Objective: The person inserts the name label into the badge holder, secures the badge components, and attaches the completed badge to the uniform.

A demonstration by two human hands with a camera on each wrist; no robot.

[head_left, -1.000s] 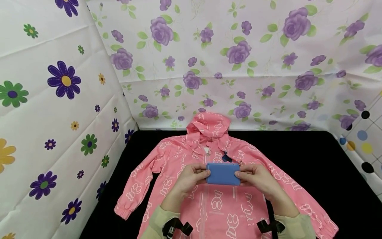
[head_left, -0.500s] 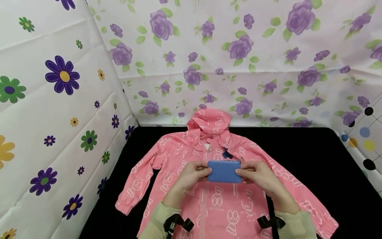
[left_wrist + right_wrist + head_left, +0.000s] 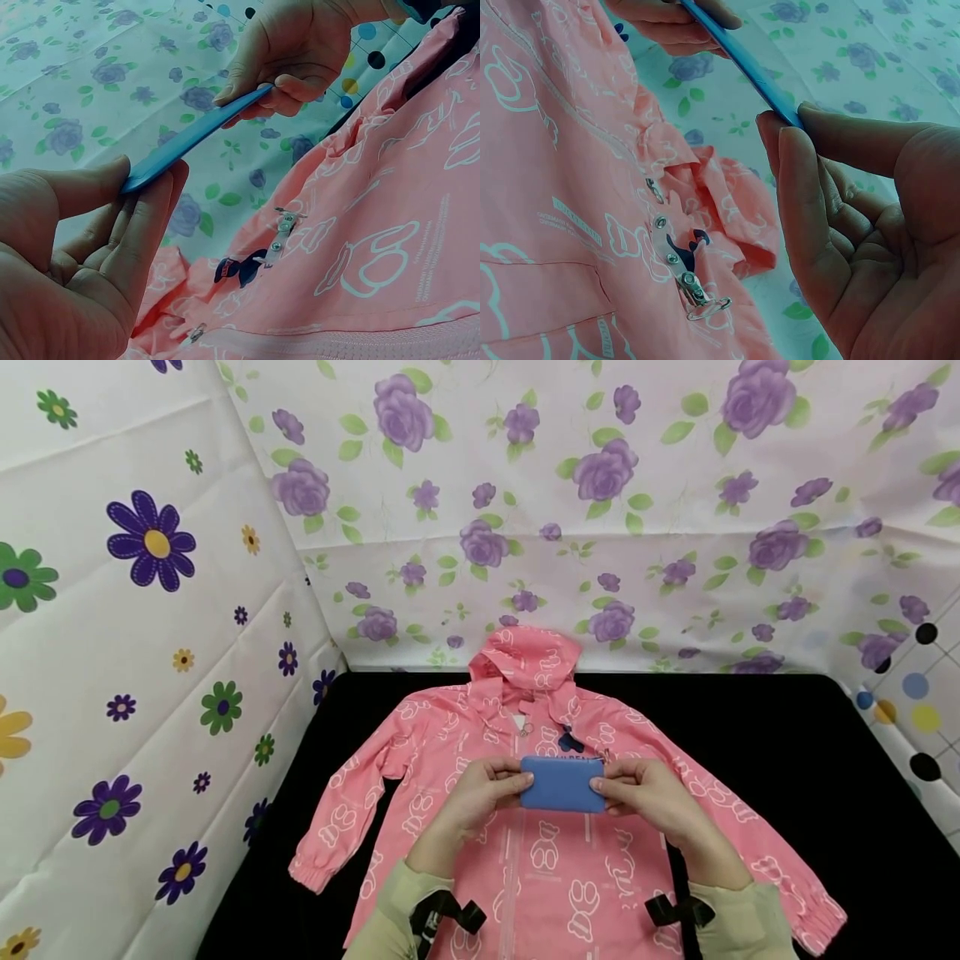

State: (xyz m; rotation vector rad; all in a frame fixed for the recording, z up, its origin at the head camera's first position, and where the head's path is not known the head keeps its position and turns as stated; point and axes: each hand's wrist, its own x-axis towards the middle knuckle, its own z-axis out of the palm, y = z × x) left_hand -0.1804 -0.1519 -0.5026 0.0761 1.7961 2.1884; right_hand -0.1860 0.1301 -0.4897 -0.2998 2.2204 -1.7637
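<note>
A thin, flat blue card holder [image 3: 562, 785] is held level between both hands above a pink hooded jacket [image 3: 546, 847]. My left hand [image 3: 480, 797] pinches its left end between thumb and fingers. At the opposite end, my right hand [image 3: 652, 797] has the same kind of pinch. Seen edge-on in the left wrist view, the blue card holder [image 3: 195, 142] looks slim and stiff. The jacket lies spread out with its front up, sleeves out to the sides. On its chest, a metal clip with a snap strap [image 3: 694, 289] shows beside a dark blue bear-like patch [image 3: 570, 740].
The jacket lies on a black table surface [image 3: 750, 735]. Behind it rises a white backdrop with purple roses [image 3: 480, 543]. A flower-printed white sheet [image 3: 187, 627] borders the left side, and a dotted sheet [image 3: 926, 718] the right.
Both hands keep their hold on the blue card holder, which stays over the jacket's chest. The whole head view has shifted slightly, with the scene sitting a little higher now.
</note>
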